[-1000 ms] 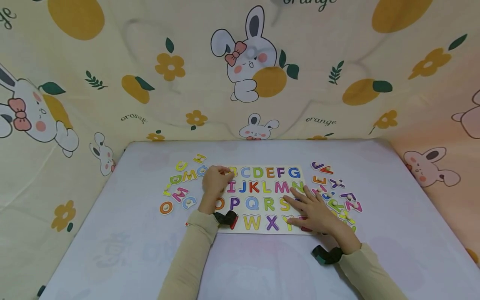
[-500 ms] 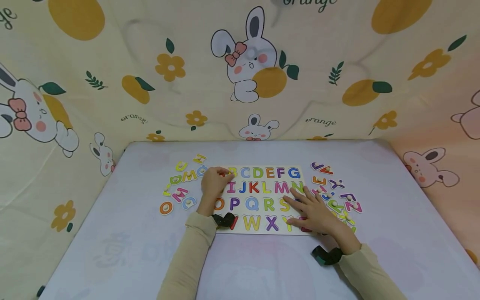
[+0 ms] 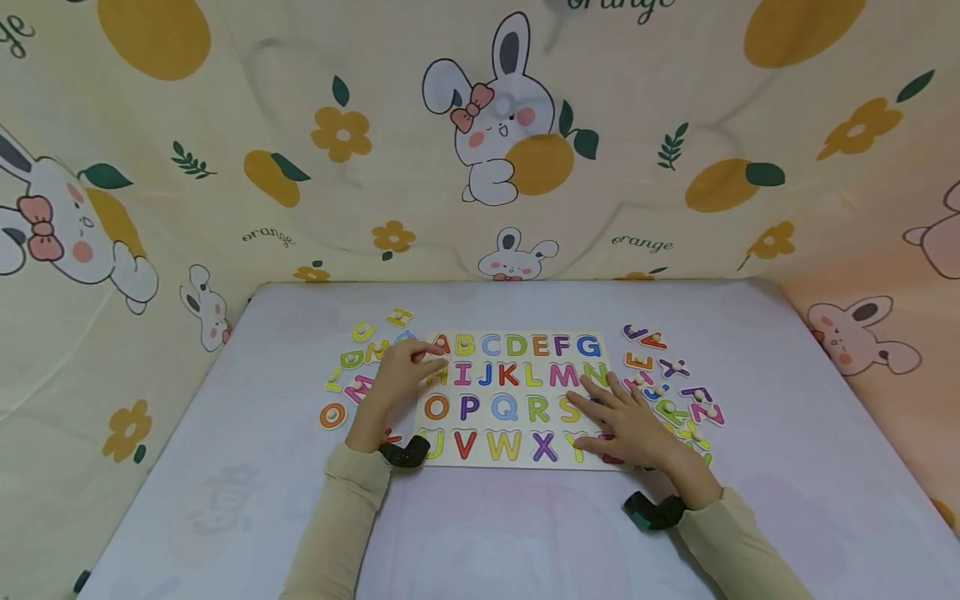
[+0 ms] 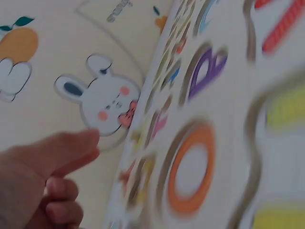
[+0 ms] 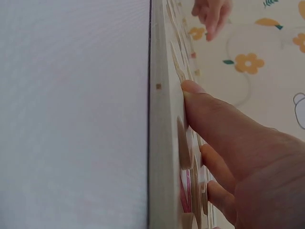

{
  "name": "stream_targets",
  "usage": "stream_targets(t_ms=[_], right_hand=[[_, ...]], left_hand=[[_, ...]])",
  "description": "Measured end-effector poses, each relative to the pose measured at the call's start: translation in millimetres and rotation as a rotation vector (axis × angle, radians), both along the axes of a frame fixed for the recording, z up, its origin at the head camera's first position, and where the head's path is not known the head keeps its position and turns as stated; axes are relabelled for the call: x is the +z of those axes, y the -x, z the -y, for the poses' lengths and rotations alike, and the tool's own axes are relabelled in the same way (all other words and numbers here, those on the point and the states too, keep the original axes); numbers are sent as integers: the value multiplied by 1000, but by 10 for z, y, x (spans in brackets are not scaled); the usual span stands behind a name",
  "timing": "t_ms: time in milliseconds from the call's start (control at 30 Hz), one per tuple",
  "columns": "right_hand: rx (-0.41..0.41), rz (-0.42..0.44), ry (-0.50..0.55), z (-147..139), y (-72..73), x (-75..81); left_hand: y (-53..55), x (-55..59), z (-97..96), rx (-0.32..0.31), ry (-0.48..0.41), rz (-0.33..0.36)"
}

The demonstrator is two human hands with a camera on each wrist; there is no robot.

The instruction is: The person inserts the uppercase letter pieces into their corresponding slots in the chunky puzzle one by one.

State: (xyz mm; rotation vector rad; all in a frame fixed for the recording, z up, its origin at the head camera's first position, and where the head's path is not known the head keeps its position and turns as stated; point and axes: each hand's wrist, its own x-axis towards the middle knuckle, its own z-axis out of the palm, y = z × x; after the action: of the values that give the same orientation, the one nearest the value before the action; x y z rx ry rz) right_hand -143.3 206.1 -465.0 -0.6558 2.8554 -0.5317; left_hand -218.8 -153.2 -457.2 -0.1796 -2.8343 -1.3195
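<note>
Letter board (image 3: 485,408) looks wooden: its pale edge is smooth and matt in the right wrist view, and the brown cut walls of its recesses look raw and unpainted. Its printed face is smooth with a dull finish. Loose letter pieces (image 3: 332,416) have smooth coloured faces; core material is too small to tell. Bench (image 3: 487,533) surface is smooth with a faint soft sheen; plastic or cloth, cannot tell. Backdrop (image 3: 637,83) reads as printed cloth, matt, lightly creased. Sleeves (image 3: 337,500) are soft matt cloth. Black wrist mounts (image 3: 654,510) look like plastic.
</note>
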Motion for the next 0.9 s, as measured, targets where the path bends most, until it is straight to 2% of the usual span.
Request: stream_targets(t_ms=[133,267,367,600,733,900], right_hand=[[0,-3,1,-3,-1,-8],[0,-10,-2,-7,3,-25],[1,-17,-7,-9,10,-37],[1,-7,-9,-6,12,-26],[-1,3,-8,-7,10,-20],[1,4,-6,-5,12,-22]], left_hand=[[-44,40,229,-98,34,3],[-89,45,485,-156,27,63],[-118,47,676,-164,30,137],[-172,48,1018,-200,97,228],[-209,59,1102,-197,93,296],[-224,62,1141,-226,92,322]])
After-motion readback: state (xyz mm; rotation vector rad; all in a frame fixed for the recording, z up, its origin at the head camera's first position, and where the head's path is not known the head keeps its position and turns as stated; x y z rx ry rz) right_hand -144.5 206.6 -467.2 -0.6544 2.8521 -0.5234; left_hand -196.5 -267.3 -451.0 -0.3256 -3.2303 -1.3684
